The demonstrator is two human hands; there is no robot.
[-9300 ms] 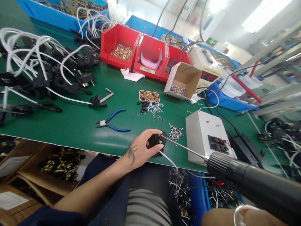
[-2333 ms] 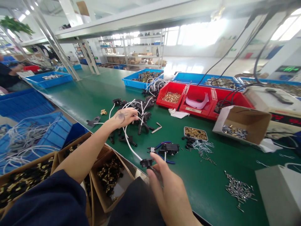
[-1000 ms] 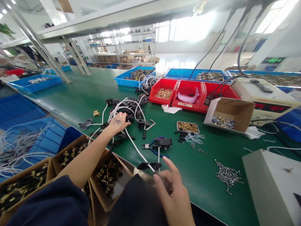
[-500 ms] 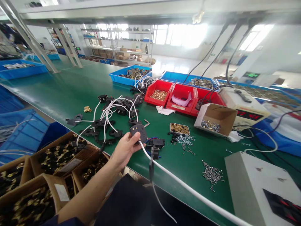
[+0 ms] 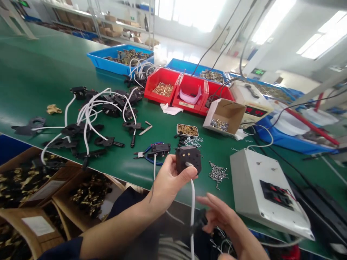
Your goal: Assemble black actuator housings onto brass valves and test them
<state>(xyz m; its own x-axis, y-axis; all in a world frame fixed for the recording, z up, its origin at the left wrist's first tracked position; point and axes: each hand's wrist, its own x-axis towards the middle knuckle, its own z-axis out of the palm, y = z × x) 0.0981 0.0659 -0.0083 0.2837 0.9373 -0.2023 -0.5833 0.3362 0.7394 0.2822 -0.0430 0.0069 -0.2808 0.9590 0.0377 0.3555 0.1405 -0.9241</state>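
Observation:
Upright in my left hand (image 5: 168, 180) is a black square plastic housing (image 5: 189, 159), gripped between thumb and fingers, with small brass-coloured dots on its face. A white cable (image 5: 192, 202) leaves the housing and hangs down toward my lap. My right hand (image 5: 222, 216) is beside the cable, its fingers apart and partly curled, slightly blurred. A blurred black part (image 5: 200, 219) is at its fingertips, next to the cable; whether they touch it is unclear. Behind my left hand lie another black housing (image 5: 160, 148) and blue-handled cutters (image 5: 146, 154).
Black parts with white cables (image 5: 108, 103) lie in a heap on the left. Screws (image 5: 217, 173) are piled near a grey metal box (image 5: 268, 191). Red bins (image 5: 162, 88), a cardboard box (image 5: 225, 115) and a digital-display unit (image 5: 251, 101) stand behind. Cartons (image 5: 40, 224) sit below the table edge.
My right hand has come into view at the lower right. My left hand has moved right with the housing, away from the other black part and cutters. The view has turned rightward and down.

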